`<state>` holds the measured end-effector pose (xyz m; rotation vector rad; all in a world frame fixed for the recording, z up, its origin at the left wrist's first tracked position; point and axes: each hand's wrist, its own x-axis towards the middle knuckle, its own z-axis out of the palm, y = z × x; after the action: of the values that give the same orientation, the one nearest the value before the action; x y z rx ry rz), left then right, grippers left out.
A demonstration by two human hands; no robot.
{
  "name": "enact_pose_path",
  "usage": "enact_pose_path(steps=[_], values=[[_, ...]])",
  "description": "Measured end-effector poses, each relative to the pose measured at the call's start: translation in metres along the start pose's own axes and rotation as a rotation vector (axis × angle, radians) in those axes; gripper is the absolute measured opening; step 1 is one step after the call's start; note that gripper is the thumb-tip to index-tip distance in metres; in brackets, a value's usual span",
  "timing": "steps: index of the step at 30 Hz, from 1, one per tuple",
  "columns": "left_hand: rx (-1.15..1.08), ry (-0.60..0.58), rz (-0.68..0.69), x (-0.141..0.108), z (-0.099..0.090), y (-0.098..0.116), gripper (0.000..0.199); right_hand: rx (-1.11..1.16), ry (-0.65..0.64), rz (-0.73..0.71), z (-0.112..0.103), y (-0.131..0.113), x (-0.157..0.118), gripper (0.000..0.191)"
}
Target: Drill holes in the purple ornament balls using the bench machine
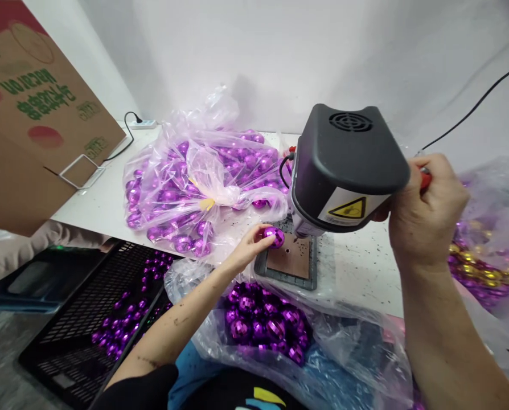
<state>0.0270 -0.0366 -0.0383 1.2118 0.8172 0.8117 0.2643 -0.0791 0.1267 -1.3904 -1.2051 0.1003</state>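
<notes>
Pinched in the fingers of my left hand (257, 242) is a shiny purple faceted ball ornament (275, 237). It is just left of the black bench drill press (352, 165), near the drill's lower tip. Under the ball lies a brown board with a small hole (286, 256), set on the drill's grey base (313, 273). My right hand (429, 210) is closed around the red handle (426, 179) on the drill's right side. An open clear bag in front of me holds many purple balls (267, 322).
A tied clear bag (205, 193) full of purple balls lies on the white table (361, 273). A black crate (62, 324) with purple balls stands low left. A cardboard box (41, 114) leans at left. Another bag with gold and purple balls (480, 262) is at right.
</notes>
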Motion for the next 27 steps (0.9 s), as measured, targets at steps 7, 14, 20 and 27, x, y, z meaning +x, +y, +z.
enact_pose_path(steps=[7,14,20,27], values=[[0.285,0.020,0.133,0.007,0.021,-0.024,0.044,-0.010,0.002,-0.014,0.000,0.002,-0.001,0.050],[0.712,-0.069,0.309,0.004,0.027,-0.014,0.045,-0.014,0.008,-0.026,-0.001,0.001,-0.001,0.053],[0.741,-0.064,0.322,0.007,0.036,-0.021,0.049,-0.015,0.021,-0.055,0.000,0.003,-0.002,0.052],[0.686,-0.081,0.333,0.006,0.037,-0.025,0.050,-0.021,-0.010,-0.028,-0.003,-0.002,-0.001,0.053]])
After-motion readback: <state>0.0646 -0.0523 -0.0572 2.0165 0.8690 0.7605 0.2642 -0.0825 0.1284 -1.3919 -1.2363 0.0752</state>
